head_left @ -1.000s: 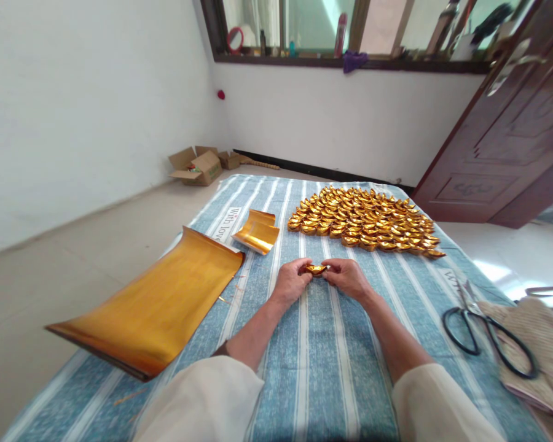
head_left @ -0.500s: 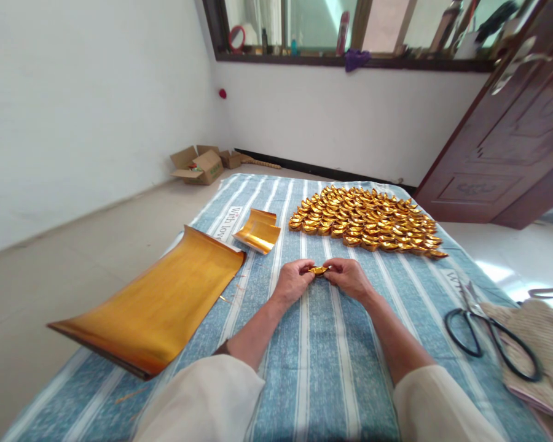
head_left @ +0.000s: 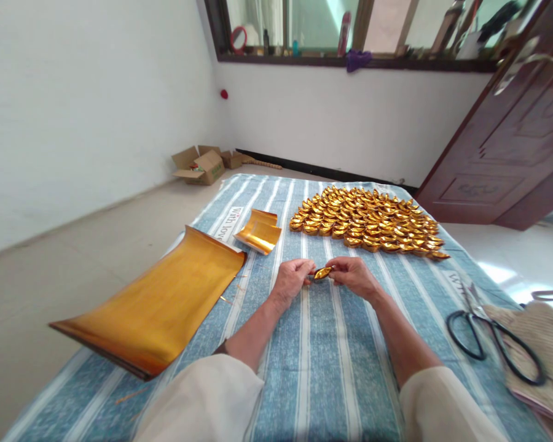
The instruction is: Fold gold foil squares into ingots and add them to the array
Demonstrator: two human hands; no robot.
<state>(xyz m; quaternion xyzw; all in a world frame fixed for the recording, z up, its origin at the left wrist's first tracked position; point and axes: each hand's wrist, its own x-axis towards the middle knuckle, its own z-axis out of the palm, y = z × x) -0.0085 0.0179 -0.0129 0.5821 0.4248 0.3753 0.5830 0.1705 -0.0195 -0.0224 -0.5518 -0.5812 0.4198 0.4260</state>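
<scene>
**2 hands pinch 1 gold paper ingot over the striped cloth**

The left hand (head_left: 291,279) and the right hand (head_left: 354,276) meet close together above a blue and white striped cloth (head_left: 322,362) that covers the table. Between their fingertips sits a small folded gold paper ingot (head_left: 322,273), tilted, with its right end raised. Both hands are closed on it, the left at its left end and the right at its right end. The ingot is held just above the cloth, near the middle of the table.

Beyond the hands, toward the far edge, lies a wide pile of finished gold ingots (head_left: 368,221), packed edge to edge. To the left of that pile rests a small curled stack of gold paper squares (head_left: 258,232). Nearer and further left, a large sheet of gold paper (head_left: 156,304) lies with its near corner hanging past the table edge.

On the right side, black-handled scissors (head_left: 488,337) lie partly on the cloth and partly on a beige woven item (head_left: 541,350), well apart from the hands.

On the floor by the far wall stand open cardboard boxes (head_left: 200,166). A dark wooden door (head_left: 511,141) stands at the right.
</scene>
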